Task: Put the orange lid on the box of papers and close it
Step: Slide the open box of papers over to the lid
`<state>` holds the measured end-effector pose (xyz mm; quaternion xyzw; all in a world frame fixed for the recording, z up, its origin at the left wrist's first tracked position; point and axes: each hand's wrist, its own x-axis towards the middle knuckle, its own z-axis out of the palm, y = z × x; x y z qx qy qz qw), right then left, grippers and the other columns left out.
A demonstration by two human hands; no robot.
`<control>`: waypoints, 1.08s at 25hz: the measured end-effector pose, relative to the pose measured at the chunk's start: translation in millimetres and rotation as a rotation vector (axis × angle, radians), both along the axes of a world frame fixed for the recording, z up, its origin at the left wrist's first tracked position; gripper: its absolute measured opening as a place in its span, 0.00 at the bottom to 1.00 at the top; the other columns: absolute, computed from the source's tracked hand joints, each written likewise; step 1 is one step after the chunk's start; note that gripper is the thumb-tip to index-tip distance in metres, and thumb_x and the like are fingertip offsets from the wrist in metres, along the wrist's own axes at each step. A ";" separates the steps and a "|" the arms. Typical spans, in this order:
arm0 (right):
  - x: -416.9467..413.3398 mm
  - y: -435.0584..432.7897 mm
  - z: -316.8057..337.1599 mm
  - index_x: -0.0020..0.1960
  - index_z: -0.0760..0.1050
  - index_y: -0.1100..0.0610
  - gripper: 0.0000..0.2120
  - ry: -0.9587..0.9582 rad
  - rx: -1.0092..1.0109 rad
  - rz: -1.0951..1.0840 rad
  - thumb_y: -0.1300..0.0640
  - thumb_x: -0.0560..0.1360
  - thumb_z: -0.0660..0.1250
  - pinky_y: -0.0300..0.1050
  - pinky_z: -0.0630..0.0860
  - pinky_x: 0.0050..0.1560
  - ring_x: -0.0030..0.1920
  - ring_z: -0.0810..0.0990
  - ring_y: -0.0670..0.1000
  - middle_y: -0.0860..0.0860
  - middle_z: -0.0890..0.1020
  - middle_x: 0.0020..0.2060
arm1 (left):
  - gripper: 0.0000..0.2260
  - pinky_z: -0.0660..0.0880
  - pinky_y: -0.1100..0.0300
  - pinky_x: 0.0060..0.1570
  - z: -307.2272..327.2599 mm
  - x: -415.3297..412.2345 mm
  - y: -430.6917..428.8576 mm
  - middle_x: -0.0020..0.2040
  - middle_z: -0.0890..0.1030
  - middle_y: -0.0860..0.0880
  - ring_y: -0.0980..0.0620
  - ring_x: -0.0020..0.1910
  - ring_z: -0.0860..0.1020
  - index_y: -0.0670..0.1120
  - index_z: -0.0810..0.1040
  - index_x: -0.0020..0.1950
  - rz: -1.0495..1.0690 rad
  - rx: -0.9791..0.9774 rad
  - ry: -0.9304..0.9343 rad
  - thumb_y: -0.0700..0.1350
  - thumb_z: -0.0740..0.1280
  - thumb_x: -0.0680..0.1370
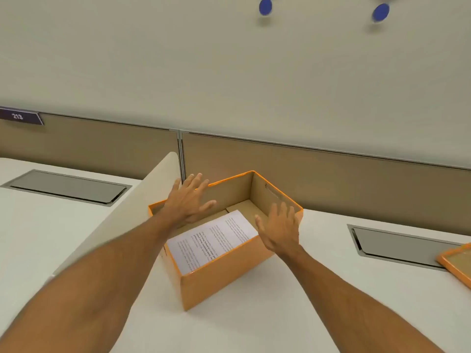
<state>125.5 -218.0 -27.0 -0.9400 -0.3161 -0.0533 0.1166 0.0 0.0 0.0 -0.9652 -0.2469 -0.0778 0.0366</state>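
Observation:
An open orange cardboard box (219, 284) stands on the white desk, turned at an angle. Printed papers (211, 240) lie flat inside it. My left hand (188, 200) hovers over the box's far left rim, fingers spread, holding nothing. Over the right rim my right hand (280, 228) is also open and empty. The orange lid (456, 261) lies upside down at the right edge of the view, only partly visible, well apart from both hands.
A beige divider panel (122, 220) rises just left of the box. Grey cable hatches sit in the desk at left (66, 186) and right (397, 244). A tan partition (318, 169) runs along the back. White desk (254, 327) lies in front.

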 end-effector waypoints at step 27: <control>40.0 0.2 -1.4 0.79 0.43 0.59 0.44 0.540 0.203 -0.431 0.64 0.73 0.69 0.59 0.70 0.67 0.76 0.57 0.66 0.60 0.55 0.77 | 0.25 0.73 0.52 0.51 -26.6 39.0 15.7 0.64 0.74 0.37 0.41 0.57 0.77 0.38 0.62 0.72 0.133 -0.686 0.044 0.53 0.58 0.82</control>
